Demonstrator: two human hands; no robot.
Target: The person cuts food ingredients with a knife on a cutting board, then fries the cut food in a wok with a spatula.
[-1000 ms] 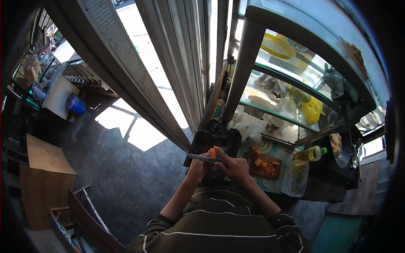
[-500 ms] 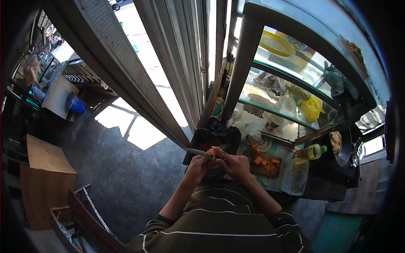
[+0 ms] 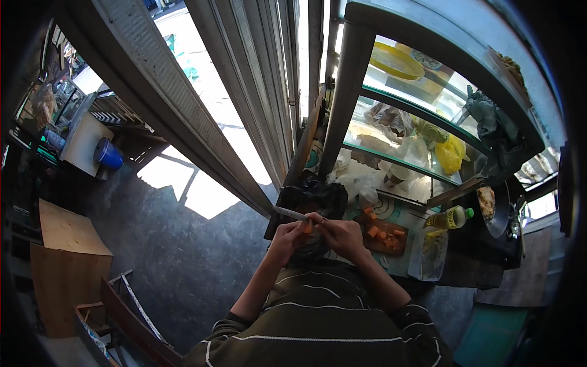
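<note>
My right hand [image 3: 343,237] is closed around a knife, whose blade [image 3: 290,213] points left across the top of my left hand. A small orange piece of carrot [image 3: 308,228] is pinched in my left hand [image 3: 286,240], right under the blade. The two hands meet in front of my striped shirt. Just beyond them lies a black plastic bag [image 3: 298,197]. Cut carrot chunks [image 3: 382,235] rest on a brown cutting board [image 3: 398,247] to the right of my right hand. The knife's handle is hidden by my fingers.
Right of the board stand a clear plastic tub [image 3: 426,264] and an oil bottle [image 3: 449,218] with a green cap. A glass display case [image 3: 351,79] rises behind. Farther right is a wok [image 3: 500,211]. Metal shutter panels [image 3: 202,122] stand to the left.
The knife blade has shifted slightly up and now slopes more, and the carrot piece sits lower in my left fingers. Both hands stay together in nearly the same place.
</note>
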